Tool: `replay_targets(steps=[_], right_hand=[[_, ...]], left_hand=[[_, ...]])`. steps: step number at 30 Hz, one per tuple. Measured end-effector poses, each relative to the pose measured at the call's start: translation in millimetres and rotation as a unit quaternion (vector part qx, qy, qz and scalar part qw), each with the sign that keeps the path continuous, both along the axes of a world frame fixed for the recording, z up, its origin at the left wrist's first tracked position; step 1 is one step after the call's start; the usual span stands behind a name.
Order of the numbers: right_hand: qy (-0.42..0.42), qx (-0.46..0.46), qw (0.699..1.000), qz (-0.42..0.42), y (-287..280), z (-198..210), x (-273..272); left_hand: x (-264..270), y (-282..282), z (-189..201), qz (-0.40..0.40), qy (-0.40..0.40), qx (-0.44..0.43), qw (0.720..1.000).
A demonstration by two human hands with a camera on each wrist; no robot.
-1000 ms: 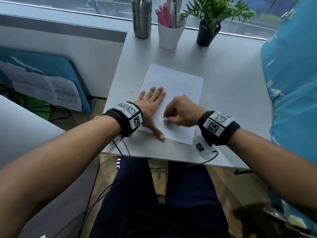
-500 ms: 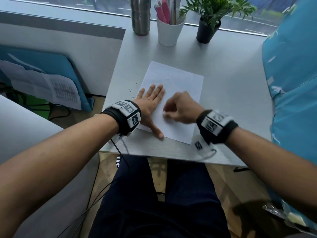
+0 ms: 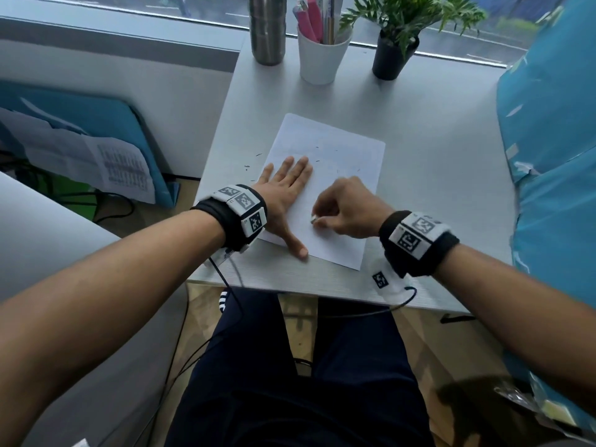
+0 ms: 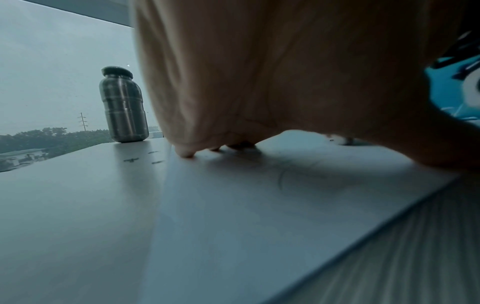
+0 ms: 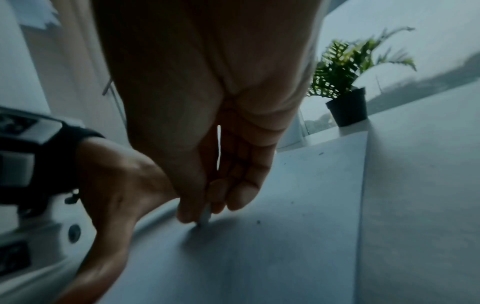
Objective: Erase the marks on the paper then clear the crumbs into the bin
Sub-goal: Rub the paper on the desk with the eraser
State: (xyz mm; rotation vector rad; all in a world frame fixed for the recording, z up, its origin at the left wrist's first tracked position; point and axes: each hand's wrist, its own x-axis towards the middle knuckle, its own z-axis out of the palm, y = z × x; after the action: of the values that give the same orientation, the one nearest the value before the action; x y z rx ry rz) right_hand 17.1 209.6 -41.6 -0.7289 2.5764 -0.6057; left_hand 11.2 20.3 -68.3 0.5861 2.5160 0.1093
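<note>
The paper (image 3: 325, 188) is pinned flat by the spread left hand (image 3: 283, 191) so it cannot slide while an eraser (image 3: 313, 220) is pinched and rubbed by the right hand (image 3: 348, 209).

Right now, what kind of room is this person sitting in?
Probably an office or study corner: a white desk against a window, a sheet of paper laid on it, a white cup of pens, a small potted plant and a steel bottle.
</note>
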Motion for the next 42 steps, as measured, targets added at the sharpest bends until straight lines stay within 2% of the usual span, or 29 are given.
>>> replay_targets(steps=[2, 6, 8, 11, 14, 16, 18, 22, 27, 30, 32, 34, 36, 37, 40, 42], right_hand=[[0.005, 0.006, 1.0, 0.005, 0.4, 2.8, -14.1], [0.079, -0.001, 0.993, -0.088, -2.9, 4.1, -83.1], [0.093, 0.008, 0.989, -0.116, -2.8, 3.8, -95.1], [0.089, -0.018, 0.991, -0.098, -2.7, 1.5, -61.7], [0.021, -0.018, 0.999, -0.026, -0.5, -1.2, -5.5], [-0.011, -0.012, 1.0, -0.003, -0.6, 0.0, 0.1], [0.011, -0.014, 0.999, -0.027, -1.9, 2.9, -21.7], [0.064, -0.007, 0.989, -0.132, 10.5, 11.3, -68.4], [-0.026, 0.063, 0.982, -0.175, 51.9, 9.3, -65.4], [-0.04, 0.062, 0.982, -0.176, 57.8, 3.0, -63.2], [-0.044, 0.066, 0.982, -0.17, 55.3, 3.8, -67.1], [-0.046, 0.078, 0.983, -0.157, 53.3, 5.9, -71.2], [-0.049, 0.083, 0.984, -0.149, 53.1, 6.4, -73.4], [-0.049, 0.084, 0.984, -0.147, 52.9, 6.6, -73.5], [-0.045, 0.077, 0.986, -0.143, 53.9, 6.4, -73.5], [-0.043, 0.074, 0.986, -0.143, 55.1, 5.7, -73.2]], left_hand=[[0.5, 0.8, 0.3, -0.002, -0.002, 0.001, 1.0], [0.8, 0.4, 1.3, -0.001, 0.003, 0.007, 1.0], [0.3, 0.1, 1.1, -0.002, 0.004, 0.007, 1.0], [-0.2, 0.6, -0.4, -0.004, 0.003, 0.002, 1.0], [-0.8, -0.2, -2.3, -0.005, 0.006, -0.007, 1.0], [-0.5, -0.3, -3.4, -0.008, 0.002, -0.01, 1.0], [-1.4, 0.1, -3.7, -0.011, 0.005, -0.01, 1.0], [-1.9, -2.0, -4.0, -0.024, 0.014, -0.012, 1.0], [-4.9, -4.4, -1.6, -0.044, -0.002, -0.017, 0.999], [-4.2, -0.4, 6.9, -0.039, 0.001, -0.047, 0.998], [5.7, 8.3, 12.3, -0.075, 0.051, -0.053, 0.994], [23.3, 22.2, 11.1, -0.176, 0.076, 0.003, 0.981], [40.7, 35.1, 6.5, -0.272, 0.039, 0.063, 0.959], [45.4, 38.8, 2.3, -0.292, 0.017, 0.076, 0.953], [32.4, 33.1, -7.6, -0.287, 0.003, 0.078, 0.955], [8.4, 22.5, -5.8, -0.247, 0.008, 0.055, 0.967]])
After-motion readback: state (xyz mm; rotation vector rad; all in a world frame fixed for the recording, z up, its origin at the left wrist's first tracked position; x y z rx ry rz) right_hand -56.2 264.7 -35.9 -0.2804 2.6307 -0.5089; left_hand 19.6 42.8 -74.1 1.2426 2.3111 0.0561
